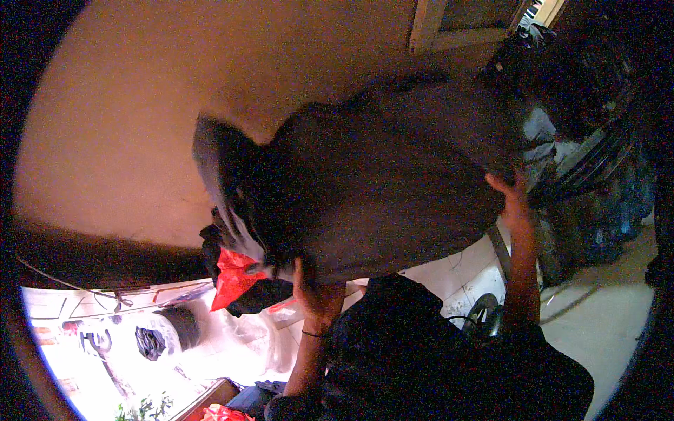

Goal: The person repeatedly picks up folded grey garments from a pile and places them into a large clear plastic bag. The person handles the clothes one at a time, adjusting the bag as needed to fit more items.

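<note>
A large dark grey-black piece of clothing [393,182] is spread out in front of me and slightly blurred. It hangs between both hands, and a lighter sleeve-like flap [214,151] sticks up at its left end. My left hand [319,298] grips the lower near edge, thumb up on the fabric and the other fingers hidden beneath. At the right edge, my right hand [514,200] is closed on the cloth with the thumb side showing. The exact kind of garment is hard to make out in the dim light.
A red plastic bag [235,279] hangs past the cloth's left end beside something black. Beyond is a plain wall [133,126] with a framed window [477,21]. Bluish bottle-like items [607,217] crowd the right. A bright doorway area with a plant [147,407] lies lower left.
</note>
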A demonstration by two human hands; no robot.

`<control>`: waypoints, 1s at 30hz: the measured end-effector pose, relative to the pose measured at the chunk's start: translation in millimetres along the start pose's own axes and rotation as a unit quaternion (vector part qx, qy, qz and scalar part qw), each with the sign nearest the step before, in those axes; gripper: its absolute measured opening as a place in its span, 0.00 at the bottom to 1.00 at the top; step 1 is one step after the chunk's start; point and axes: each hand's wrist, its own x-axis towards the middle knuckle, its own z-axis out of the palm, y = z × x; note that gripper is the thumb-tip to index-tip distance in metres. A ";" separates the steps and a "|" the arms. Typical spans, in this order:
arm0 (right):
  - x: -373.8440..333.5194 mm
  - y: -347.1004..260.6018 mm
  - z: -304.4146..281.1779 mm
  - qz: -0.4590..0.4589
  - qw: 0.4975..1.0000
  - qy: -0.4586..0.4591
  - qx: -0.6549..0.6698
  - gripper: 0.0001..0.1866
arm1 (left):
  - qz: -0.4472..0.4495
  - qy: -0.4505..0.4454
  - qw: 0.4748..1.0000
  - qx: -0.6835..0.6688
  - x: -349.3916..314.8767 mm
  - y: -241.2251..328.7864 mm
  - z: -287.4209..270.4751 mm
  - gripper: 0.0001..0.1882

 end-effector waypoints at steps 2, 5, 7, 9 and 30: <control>8.9 73.8 15.9 0.011 0.992 -0.011 -0.126 0.38 | -0.065 0.007 0.978 0.200 -7.2 -18.9 -51.6 0.29; 10.1 139.2 51.8 0.020 0.996 0.061 -0.058 0.31 | -0.205 -0.005 0.952 0.226 -26.3 -26.0 -97.8 0.25; 3.8 131.6 76.3 -0.046 0.991 0.114 -0.047 0.26 | -0.154 0.069 0.945 0.280 -31.9 -20.1 -98.1 0.20; -5.8 89.0 100.8 -0.165 0.954 0.170 -0.183 0.23 | -0.093 0.143 0.919 0.355 -18.0 -11.7 -77.5 0.16; 42.0 -41.1 172.8 -0.326 0.938 -0.056 -0.106 0.10 | 0.403 -0.063 0.449 0.795 156.2 29.7 9.1 0.24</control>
